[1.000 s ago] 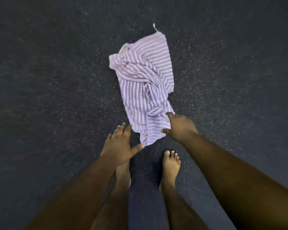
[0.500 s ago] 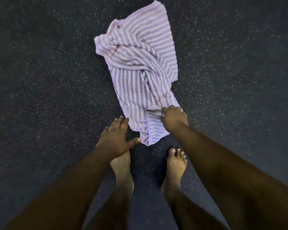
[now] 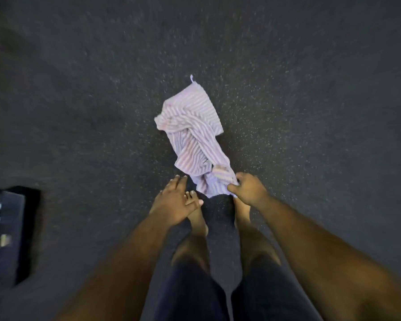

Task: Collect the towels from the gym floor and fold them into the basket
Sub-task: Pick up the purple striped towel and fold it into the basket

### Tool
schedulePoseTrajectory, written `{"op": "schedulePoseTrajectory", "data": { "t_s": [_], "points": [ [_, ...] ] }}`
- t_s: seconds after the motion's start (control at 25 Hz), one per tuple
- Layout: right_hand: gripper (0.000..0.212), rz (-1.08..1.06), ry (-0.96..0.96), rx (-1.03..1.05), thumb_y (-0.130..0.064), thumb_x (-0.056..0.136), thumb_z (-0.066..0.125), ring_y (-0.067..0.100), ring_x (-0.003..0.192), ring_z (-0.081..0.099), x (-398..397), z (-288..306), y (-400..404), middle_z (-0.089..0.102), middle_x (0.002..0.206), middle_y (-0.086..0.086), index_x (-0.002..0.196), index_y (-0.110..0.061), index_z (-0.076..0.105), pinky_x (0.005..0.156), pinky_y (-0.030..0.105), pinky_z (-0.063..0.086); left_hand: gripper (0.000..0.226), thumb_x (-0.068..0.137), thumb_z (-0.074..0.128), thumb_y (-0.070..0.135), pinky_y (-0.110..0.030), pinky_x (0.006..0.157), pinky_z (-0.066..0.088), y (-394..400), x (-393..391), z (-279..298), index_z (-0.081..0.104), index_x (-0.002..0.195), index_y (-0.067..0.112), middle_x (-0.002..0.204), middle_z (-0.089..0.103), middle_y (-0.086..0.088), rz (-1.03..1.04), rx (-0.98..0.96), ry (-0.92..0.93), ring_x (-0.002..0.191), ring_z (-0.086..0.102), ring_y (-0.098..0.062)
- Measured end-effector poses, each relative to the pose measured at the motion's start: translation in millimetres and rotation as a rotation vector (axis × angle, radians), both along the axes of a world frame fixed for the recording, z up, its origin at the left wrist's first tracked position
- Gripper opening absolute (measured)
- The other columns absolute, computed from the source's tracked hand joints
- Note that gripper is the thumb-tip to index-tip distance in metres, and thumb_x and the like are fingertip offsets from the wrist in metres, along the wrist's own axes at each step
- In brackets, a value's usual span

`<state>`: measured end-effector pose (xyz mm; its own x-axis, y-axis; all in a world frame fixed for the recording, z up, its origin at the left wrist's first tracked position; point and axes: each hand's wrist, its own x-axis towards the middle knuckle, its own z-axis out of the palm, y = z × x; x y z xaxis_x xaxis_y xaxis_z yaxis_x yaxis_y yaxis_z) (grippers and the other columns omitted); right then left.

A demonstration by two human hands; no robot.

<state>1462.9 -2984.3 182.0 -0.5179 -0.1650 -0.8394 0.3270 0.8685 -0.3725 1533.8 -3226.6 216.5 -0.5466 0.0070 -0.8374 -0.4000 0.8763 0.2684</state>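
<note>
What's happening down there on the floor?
A barefoot person is bending over a crumpled lilac-and-white striped towel on the dark speckled gym floor. The right hand grips the towel's near end; the rest lies on the floor. The left hand hovers open beside it, holding nothing. No basket is clearly visible.

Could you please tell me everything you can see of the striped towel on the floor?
The striped towel is lilac with thin white stripes and looks like soft terry cloth. It lies crumpled and twisted on the dark speckled floor, stretched from a small hanging loop at its far corner toward the person's feet. The right hand grips its near end, bunching the cloth. The left hand, fingers straight, is just beside it, not touching.
</note>
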Motion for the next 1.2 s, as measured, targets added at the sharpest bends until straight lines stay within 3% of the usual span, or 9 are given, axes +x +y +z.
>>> {"op": "schedulePoseTrajectory", "data": {
  "t_s": [0.12, 0.24, 0.36, 0.48, 0.64, 0.76, 1.2],
  "points": [
    [0.026, -0.118, 0.118, -0.075, -0.024, 0.08, 0.071, 0.022, 0.07, 0.057, 12, 109, 11, 0.056, 0.068, -0.002, 0.064, -0.026, 0.051, 0.051, 0.022, 0.034, 0.102, 0.085, 0.054, 0.075, -0.048, 0.123, 0.024, 7, 1, 94, 0.013, 0.162, 0.021, 0.17, 0.01, -0.007, -0.043, 0.018, 0.066, 0.156, 0.014, -0.024],
    [0.022, -0.17, 0.246, -0.074, -0.024, 0.083, 0.071, 0.019, 0.071, 0.056, 29, 207, 33, 0.06, 0.074, 0.0, 0.07, -0.024, 0.054, 0.057, 0.03, 0.035, 0.112, 0.075, 0.048, 0.084, -0.045, 0.123, 0.024, 20, -2, 171, 0.014, 0.162, 0.022, 0.17, 0.01, -0.007, -0.123, 0.035, 0.148, 0.155, 0.016, -0.024],
    [0.013, -0.294, 0.321, -0.063, -0.027, 0.084, 0.071, 0.022, 0.077, 0.062, 63, 280, 73, 0.066, 0.08, 0.003, 0.081, -0.017, 0.063, 0.066, 0.035, 0.047, 0.109, 0.081, 0.051, 0.081, -0.047, 0.124, 0.021, 41, 0, 238, 0.008, 0.163, 0.023, 0.171, 0.003, -0.005, -0.297, 0.039, 0.199, 0.156, 0.011, -0.023],
    [0.013, -0.435, 0.386, -0.005, -0.029, 0.086, 0.07, 0.021, 0.076, 0.062, 109, 332, 121, 0.063, 0.078, 0.001, 0.081, -0.02, 0.061, 0.064, 0.032, 0.044, 0.107, 0.085, 0.048, 0.08, -0.048, 0.125, 0.02, 79, 0, 287, 0.003, 0.163, 0.023, 0.171, 0.0, -0.005, -0.498, 0.026, 0.287, 0.157, 0.007, -0.023],
    [0.029, -0.588, 0.493, 0.069, -0.033, 0.086, 0.07, 0.017, 0.069, 0.057, 178, 368, 185, 0.055, 0.068, -0.009, 0.068, -0.028, 0.048, 0.056, 0.028, 0.038, 0.11, 0.082, 0.043, 0.085, -0.048, 0.125, 0.018, 154, 4, 330, 0.001, 0.163, 0.025, 0.171, -0.002, -0.003, -0.74, 0.022, 0.379, 0.157, 0.006, -0.021],
    [0.03, -0.675, 0.565, 0.103, -0.041, 0.084, 0.072, 0.018, 0.071, 0.06, 233, 393, 240, 0.057, 0.069, -0.009, 0.068, -0.031, 0.049, 0.063, 0.035, 0.045, 0.106, 0.084, 0.045, 0.082, -0.047, 0.126, 0.017, 225, 18, 363, 0.001, 0.163, 0.025, 0.171, -0.001, -0.002, -0.887, 0.043, 0.499, 0.157, 0.006, -0.021],
    [0.033, -1.172, 0.726, 0.383, -0.043, 0.083, 0.072, 0.026, 0.073, 0.062, 472, 475, 430, 0.06, 0.07, -0.003, 0.073, -0.019, 0.051, 0.061, 0.039, 0.043, 0.105, 0.086, 0.046, 0.08, -0.047, 0.126, 0.016, 499, 159, 442, 0.001, 0.163, 0.026, 0.171, -0.002, 0.0, -1.294, 0.193, 0.66, 0.157, 0.003, -0.019]
  ]
}}
